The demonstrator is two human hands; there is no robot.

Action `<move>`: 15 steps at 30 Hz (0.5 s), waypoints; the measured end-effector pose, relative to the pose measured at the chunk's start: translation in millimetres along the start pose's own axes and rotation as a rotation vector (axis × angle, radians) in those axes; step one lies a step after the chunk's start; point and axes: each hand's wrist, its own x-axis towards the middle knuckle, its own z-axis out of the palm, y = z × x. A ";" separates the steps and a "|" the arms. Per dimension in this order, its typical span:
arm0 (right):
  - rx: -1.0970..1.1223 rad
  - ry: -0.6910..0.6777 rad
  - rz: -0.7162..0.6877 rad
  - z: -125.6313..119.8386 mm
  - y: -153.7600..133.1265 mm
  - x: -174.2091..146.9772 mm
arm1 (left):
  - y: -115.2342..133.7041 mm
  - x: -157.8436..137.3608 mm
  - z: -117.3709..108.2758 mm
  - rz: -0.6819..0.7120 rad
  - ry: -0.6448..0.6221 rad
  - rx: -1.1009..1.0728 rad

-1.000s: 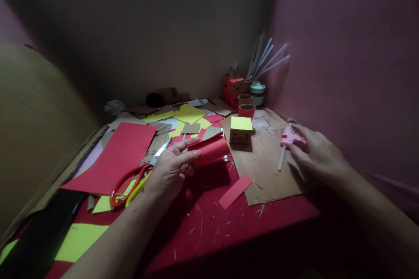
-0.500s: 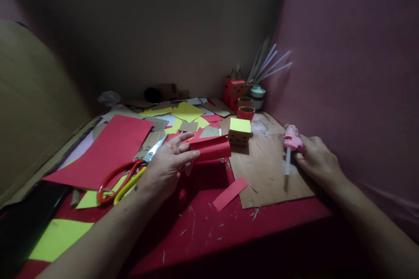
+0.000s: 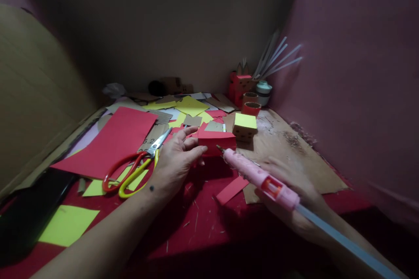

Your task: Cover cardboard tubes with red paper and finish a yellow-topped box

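Note:
My left hand (image 3: pixel 178 157) pinches the left end of a folded red piece of paper (image 3: pixel 218 141) between thumb and fingers, above the red cloth. My right hand (image 3: pixel 291 187), partly blurred, is closed around a pink hot glue gun (image 3: pixel 258 174) with a long glue stick (image 3: pixel 343 233) coming out of its back. The gun's nozzle points at the red paper's front side, close to it; whether they touch I cannot tell. Below lies a red paper strip (image 3: pixel 232 189), partly on the cardboard sheet (image 3: pixel 294 157). Just behind sits a small cardboard box with a yellow top (image 3: pixel 245 121).
Scissors (image 3: pixel 137 170) with red and yellow handles lie left of my left hand, near a large red sheet (image 3: pixel 111 141). Yellow scraps (image 3: pixel 191 105) are piled behind. Cardboard rings (image 3: pixel 252 107), a lidded pot (image 3: pixel 263 89) and glue sticks (image 3: pixel 281 56) stand at the back right.
My right hand has brought the glue gun from the right side of the cardboard over to the red paper, turning its nozzle toward it. The left hand keeps hold of the paper, now tilted differently.

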 end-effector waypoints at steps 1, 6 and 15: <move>0.014 -0.021 0.002 4.6 3.7 1.2 | 0.3 -0.8 0.3 0.003 -0.003 0.002; 0.037 -0.077 0.023 11.5 4.4 11.5 | 3.2 -3.7 2.6 -0.010 0.012 0.032; 0.050 -0.136 0.074 17.0 -1.1 21.3 | 1.8 -2.8 4.9 -0.044 0.020 0.002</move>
